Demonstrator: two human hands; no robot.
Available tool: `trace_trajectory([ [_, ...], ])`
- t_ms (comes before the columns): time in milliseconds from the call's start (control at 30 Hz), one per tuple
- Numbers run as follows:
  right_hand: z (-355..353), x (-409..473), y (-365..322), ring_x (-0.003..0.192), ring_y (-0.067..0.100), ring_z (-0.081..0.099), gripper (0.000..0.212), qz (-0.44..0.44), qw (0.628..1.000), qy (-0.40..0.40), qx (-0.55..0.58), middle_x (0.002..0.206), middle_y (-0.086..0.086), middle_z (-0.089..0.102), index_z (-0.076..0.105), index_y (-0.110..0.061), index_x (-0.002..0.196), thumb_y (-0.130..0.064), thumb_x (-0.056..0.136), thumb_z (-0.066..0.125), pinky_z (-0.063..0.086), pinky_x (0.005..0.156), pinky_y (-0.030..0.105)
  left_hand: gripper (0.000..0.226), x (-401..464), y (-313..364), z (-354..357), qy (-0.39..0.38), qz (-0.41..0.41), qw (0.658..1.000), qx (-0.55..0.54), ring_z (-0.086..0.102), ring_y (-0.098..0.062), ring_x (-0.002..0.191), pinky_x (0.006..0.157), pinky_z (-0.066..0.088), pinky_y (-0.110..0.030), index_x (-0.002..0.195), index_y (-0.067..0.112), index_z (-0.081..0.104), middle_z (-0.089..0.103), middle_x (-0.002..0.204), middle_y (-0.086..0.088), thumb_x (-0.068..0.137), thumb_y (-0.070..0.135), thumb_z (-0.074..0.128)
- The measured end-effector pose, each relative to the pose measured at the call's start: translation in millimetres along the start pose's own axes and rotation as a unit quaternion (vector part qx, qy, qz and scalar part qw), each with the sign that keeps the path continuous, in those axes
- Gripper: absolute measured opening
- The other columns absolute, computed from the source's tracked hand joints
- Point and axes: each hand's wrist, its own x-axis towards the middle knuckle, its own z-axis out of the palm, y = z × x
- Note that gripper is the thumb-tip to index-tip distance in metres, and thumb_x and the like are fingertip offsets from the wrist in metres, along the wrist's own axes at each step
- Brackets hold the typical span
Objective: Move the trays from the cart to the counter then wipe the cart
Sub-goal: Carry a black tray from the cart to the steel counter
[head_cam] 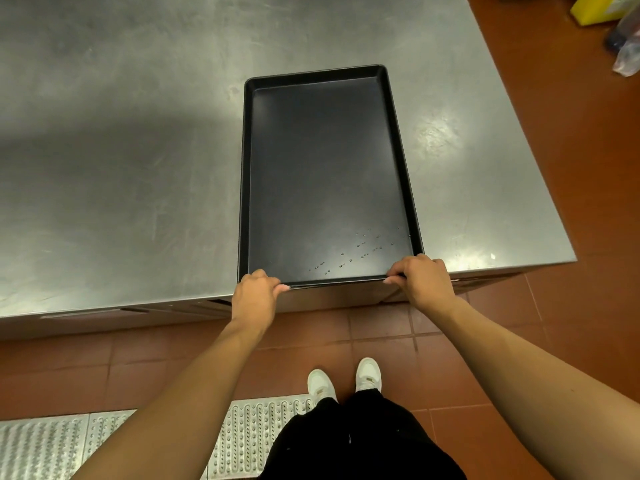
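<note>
Head view: I see a black tray (pixel 325 174) lying flat on the steel counter (pixel 121 150), its near edge at the counter's front lip. The left hand (pixel 254 297) grasps the tray's near-left corner, fingers curled over the rim. The right hand (pixel 420 280) grasps the near-right corner likewise. Water droplets (pixel 363 251) sit near the right hand. White shoes (pixel 346 379) stand on red floor tile (pixel 571 323).

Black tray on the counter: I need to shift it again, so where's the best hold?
Grip the black tray by its raised near short rim, from the counter edge side, one hand at each corner, as the left hand and right hand do now.
</note>
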Motion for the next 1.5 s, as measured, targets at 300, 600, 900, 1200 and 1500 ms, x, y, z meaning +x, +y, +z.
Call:
trace_trajectory([
  [300,-8,11,3,0.104,0.022,0.061,0.018,0.015,1.000,-0.009,0.024,0.098,-0.006,0.076,0.079,-0.029,0.098,-0.043,0.094,0.069,0.051,0.089,0.042,0.039,2,7,4,0.003,-0.019,0.999,-0.026,0.058,-0.029,0.082,0.066,0.045,-0.035,0.083,0.012,0.075,0.055,0.086,-0.007,0.099,0.043,0.059],
  [600,-5,4,2,0.095,0.019,0.058,0.021,0.007,0.999,-0.001,0.041,0.091,-0.002,0.074,0.078,-0.023,0.095,-0.041,0.094,0.070,0.051,0.079,0.037,0.043,0,4,5,0.011,0.005,1.000,-0.004,0.057,-0.029,0.077,0.061,0.041,-0.035,0.078,0.009,0.073,0.049,0.078,-0.007,0.097,0.045,0.059],
  [900,-9,2,-1,0.100,0.021,0.059,0.022,0.010,0.999,-0.016,0.030,0.096,-0.004,0.074,0.078,-0.023,0.099,-0.042,0.094,0.068,0.052,0.084,0.039,0.042,-1,7,5,0.006,0.007,0.999,0.034,0.056,-0.029,0.086,0.066,0.041,-0.035,0.089,0.009,0.075,0.051,0.085,-0.007,0.100,0.044,0.054],
  [1200,-25,-3,-10,0.108,0.018,0.063,0.027,0.017,1.000,-0.019,-0.001,0.107,-0.011,0.073,0.076,-0.034,0.108,-0.055,0.094,0.065,0.048,0.092,0.042,0.036,2,-2,-3,0.011,0.010,0.997,-0.078,0.061,-0.027,0.094,0.082,0.052,-0.039,0.106,0.015,0.076,0.067,0.098,-0.007,0.097,0.046,0.062],
  [1500,-87,14,-18,0.114,0.028,0.066,0.028,0.032,0.994,0.049,0.096,0.126,0.005,0.069,0.071,-0.018,0.126,-0.029,0.103,0.059,0.054,0.098,0.041,0.026,28,-5,-63,0.116,-0.067,0.973,-0.187,0.066,-0.036,0.104,0.091,0.050,-0.039,0.114,0.009,0.075,0.072,0.114,-0.016,0.102,0.025,0.060],
])
